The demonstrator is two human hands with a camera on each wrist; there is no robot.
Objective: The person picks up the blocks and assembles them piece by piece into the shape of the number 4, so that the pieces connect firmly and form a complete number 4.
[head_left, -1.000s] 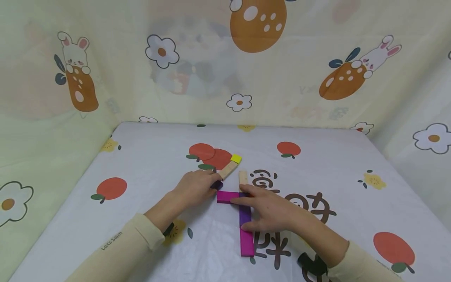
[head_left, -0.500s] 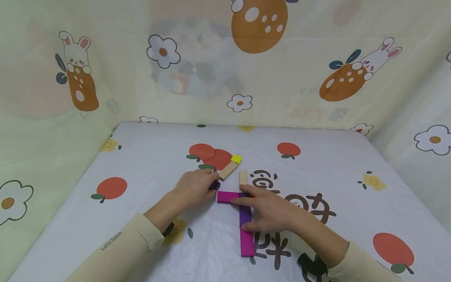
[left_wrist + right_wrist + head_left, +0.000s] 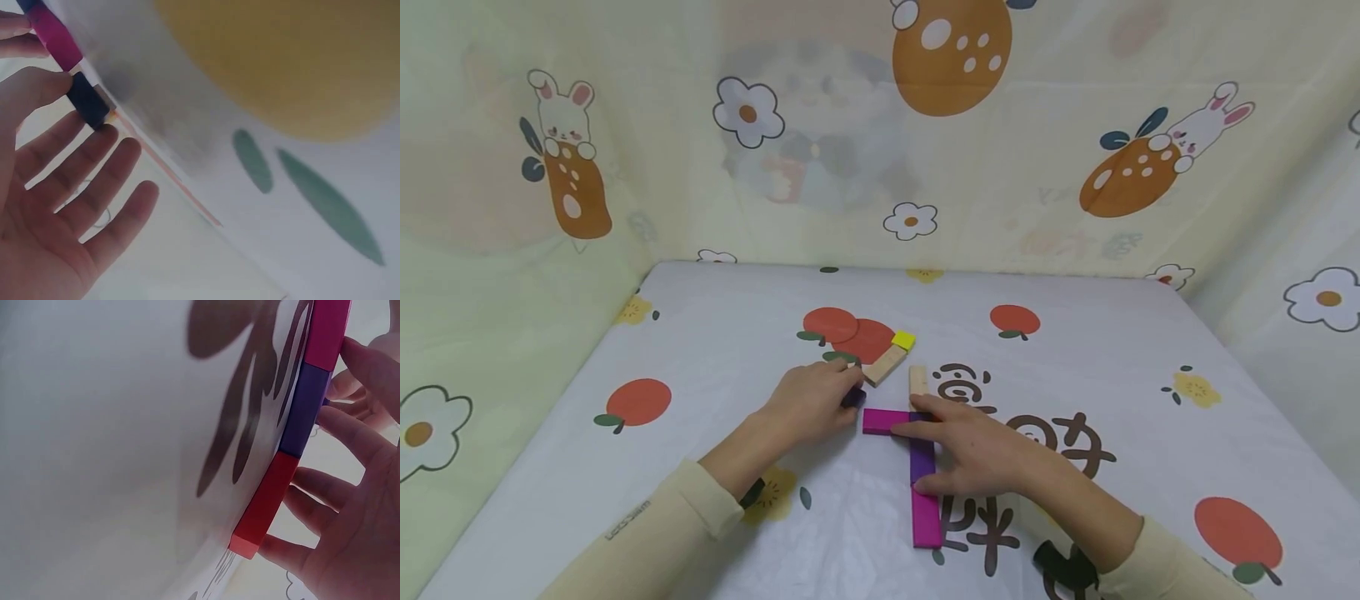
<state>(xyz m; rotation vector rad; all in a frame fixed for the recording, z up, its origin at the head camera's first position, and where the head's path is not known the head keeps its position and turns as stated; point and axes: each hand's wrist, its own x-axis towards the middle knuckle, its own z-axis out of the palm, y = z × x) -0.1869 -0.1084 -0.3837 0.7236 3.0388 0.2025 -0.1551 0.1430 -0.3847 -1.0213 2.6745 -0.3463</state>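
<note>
In the head view my left hand (image 3: 816,398) pinches a dark block (image 3: 853,397) between thumb and fingertips, left of the laid-out pieces. The left wrist view shows that dark block (image 3: 89,101) between the thumb and the first fingers, the others spread. My right hand (image 3: 977,446) rests with extended fingers along a straight row: a magenta block (image 3: 926,517), a purple block (image 3: 922,460) and a pale wooden-topped block (image 3: 917,379). A second magenta block (image 3: 880,422) juts left from the row, under a fingertip. A red block (image 3: 265,503) shows in the right wrist view.
Beyond the left hand lies a slanted wooden-topped block (image 3: 886,365) with a yellow piece (image 3: 903,340) at its far end. The white tablecloth (image 3: 1075,333) is printed with fruit, flowers and brown characters. A patterned curtain (image 3: 820,183) encloses the back and sides.
My left hand has shifted slightly left with the dark block, widening its gap to the jutting magenta block. The right hand and the row hold still.
</note>
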